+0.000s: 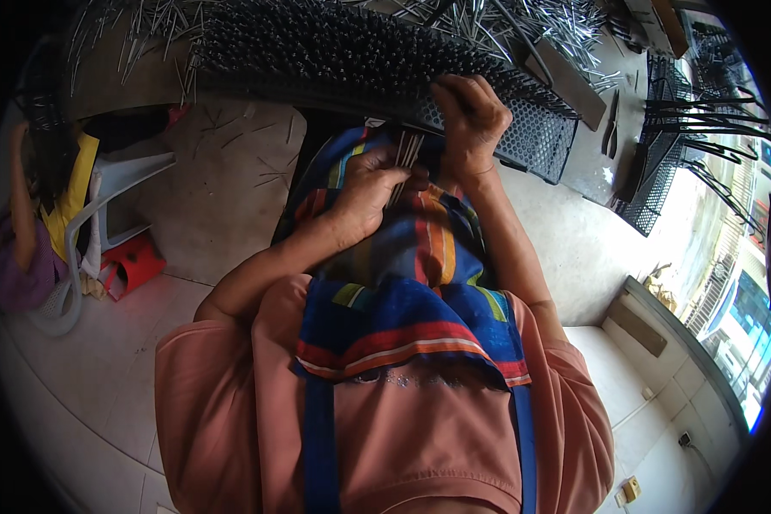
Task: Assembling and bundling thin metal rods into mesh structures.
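A small bundle of thin metal rods (409,150) stands up out of my left hand (364,190), whose fingers are closed round it above my lap. My right hand (471,120) is raised at the front edge of a long black perforated tray (535,137). Its fingers are pinched together, and what they hold, if anything, is hidden. Dense rows of upright dark pins (317,51) fill most of the tray, while bare holes show at its right end next to my right hand.
Loose metal rods (565,30) lie heaped behind the tray, and more are scattered on the floor at left. Pliers (611,124) lie to the right, near black mesh racks with hooks (702,128). At left another person sits by a grey plastic chair (77,248).
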`<move>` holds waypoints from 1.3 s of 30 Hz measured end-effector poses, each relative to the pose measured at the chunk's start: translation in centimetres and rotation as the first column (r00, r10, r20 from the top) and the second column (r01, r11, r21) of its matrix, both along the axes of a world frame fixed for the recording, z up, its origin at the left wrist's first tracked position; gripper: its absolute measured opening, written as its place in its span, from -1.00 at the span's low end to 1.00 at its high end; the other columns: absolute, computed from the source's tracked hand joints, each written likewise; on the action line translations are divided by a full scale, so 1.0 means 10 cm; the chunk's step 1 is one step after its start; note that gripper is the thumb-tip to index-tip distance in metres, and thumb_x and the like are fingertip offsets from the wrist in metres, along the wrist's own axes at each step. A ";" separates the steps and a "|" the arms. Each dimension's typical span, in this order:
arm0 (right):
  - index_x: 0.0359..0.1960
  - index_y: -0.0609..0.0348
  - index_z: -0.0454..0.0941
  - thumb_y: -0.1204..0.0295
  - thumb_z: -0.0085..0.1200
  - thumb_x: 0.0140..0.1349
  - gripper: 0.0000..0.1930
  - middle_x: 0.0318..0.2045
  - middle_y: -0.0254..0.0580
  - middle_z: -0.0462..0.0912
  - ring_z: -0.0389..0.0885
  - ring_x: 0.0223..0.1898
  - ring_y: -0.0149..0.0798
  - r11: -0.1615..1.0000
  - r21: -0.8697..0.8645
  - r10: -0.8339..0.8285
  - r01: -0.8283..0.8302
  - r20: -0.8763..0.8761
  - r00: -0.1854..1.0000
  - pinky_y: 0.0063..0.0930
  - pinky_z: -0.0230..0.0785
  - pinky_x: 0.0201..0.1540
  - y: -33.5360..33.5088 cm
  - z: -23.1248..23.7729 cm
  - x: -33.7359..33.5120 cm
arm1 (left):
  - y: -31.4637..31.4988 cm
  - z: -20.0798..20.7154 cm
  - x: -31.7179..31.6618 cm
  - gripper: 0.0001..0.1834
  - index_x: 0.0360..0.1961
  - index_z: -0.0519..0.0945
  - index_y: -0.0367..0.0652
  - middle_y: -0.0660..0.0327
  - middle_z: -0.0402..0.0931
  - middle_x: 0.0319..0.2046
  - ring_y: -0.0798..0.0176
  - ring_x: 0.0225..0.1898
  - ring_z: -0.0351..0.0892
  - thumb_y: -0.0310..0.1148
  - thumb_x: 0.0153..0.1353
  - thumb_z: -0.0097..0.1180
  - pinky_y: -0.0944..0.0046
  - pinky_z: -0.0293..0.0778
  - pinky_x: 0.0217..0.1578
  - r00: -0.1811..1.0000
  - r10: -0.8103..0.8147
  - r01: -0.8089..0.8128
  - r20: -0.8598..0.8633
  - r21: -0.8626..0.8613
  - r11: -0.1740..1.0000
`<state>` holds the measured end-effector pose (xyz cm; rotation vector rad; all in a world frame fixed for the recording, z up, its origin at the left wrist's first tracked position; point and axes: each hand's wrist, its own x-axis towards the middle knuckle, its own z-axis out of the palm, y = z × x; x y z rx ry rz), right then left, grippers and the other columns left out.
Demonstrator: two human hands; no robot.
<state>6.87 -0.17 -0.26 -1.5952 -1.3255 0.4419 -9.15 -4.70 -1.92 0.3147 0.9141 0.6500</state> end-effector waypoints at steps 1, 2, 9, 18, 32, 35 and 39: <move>-0.39 0.26 0.66 0.64 0.26 -0.03 -0.87 -0.48 -0.23 0.63 0.59 -0.48 -0.42 1.000 0.009 0.021 -0.022 0.110 0.994 -0.57 0.40 -0.39 0.02 -0.02 0.02 | 0.00 -0.02 0.02 -0.77 -0.16 0.56 -0.33 0.07 0.63 -0.32 0.22 -0.33 0.67 -0.67 0.14 0.01 0.30 0.62 -0.29 1.000 -0.001 0.001 0.000 -0.001 1.000; -0.40 0.26 0.67 0.63 0.26 -0.03 -0.88 -0.49 -0.23 0.63 0.58 -0.50 -0.43 0.999 0.016 0.040 -0.045 0.220 0.975 -0.58 0.40 -0.40 0.03 -0.03 0.03 | 0.01 -0.04 0.04 -0.80 -0.19 0.56 -0.33 0.07 0.63 -0.33 0.22 -0.33 0.67 -0.67 0.14 0.03 0.30 0.62 -0.28 0.999 0.037 -0.037 0.007 0.017 0.999; -0.43 0.28 0.66 0.51 0.25 0.02 -0.90 -0.58 -0.24 0.62 0.55 -0.57 -0.46 0.968 -0.236 0.104 -0.089 0.051 0.993 -0.58 0.38 -0.48 -0.09 0.17 0.07 | 0.12 0.01 0.02 -0.76 -0.07 0.57 -0.30 0.08 0.61 -0.15 0.17 -0.18 0.65 -0.59 0.25 0.01 0.20 0.56 -0.06 0.993 0.022 -0.019 0.115 -0.029 0.999; -0.44 0.28 0.63 0.50 0.22 0.12 -0.92 -0.60 -0.37 0.57 0.40 -0.60 -0.61 0.808 -0.564 -0.224 -0.170 -0.561 0.797 -0.66 0.20 -0.58 -0.31 0.22 0.14 | 0.14 0.06 0.05 -0.78 -0.07 0.57 -0.28 0.11 0.62 -0.25 0.16 -0.22 0.66 -0.46 0.32 0.00 0.18 0.60 -0.13 0.999 -0.054 0.055 0.007 -0.093 0.994; -0.42 0.31 0.63 0.69 0.23 0.03 -0.92 -0.45 -0.35 0.60 0.51 -0.39 -0.55 0.990 0.125 -0.024 0.059 -0.267 0.963 -0.69 0.34 -0.31 -0.13 0.03 0.23 | -0.02 0.00 0.11 -0.78 -0.10 0.56 -0.24 0.11 0.63 -0.32 0.21 -0.34 0.67 -0.58 0.24 -0.02 0.26 0.60 -0.30 0.998 -0.032 0.037 0.061 -0.087 0.996; -0.44 0.30 0.63 0.67 0.25 0.01 -0.92 -0.45 -0.31 0.63 0.53 -0.44 -0.51 0.995 0.083 -0.040 0.048 -0.097 0.994 -0.66 0.36 -0.35 -0.15 -0.02 0.19 | 0.00 0.01 0.12 -0.77 -0.09 0.54 -0.23 0.09 0.63 -0.30 0.20 -0.32 0.67 -0.59 0.24 -0.03 0.27 0.60 -0.29 0.998 -0.010 0.015 0.060 -0.081 0.997; -0.42 0.26 0.66 0.64 0.27 -0.02 -0.89 -0.49 -0.23 0.62 0.56 -0.50 -0.41 0.999 0.023 -0.050 0.048 0.091 0.995 -0.59 0.37 -0.41 -0.10 0.05 0.07 | 0.01 0.05 0.09 -0.73 -0.02 0.52 -0.26 0.02 0.61 -0.20 0.14 -0.19 0.64 -0.61 0.27 -0.07 0.18 0.59 -0.10 0.996 -0.031 0.035 0.086 -0.040 0.999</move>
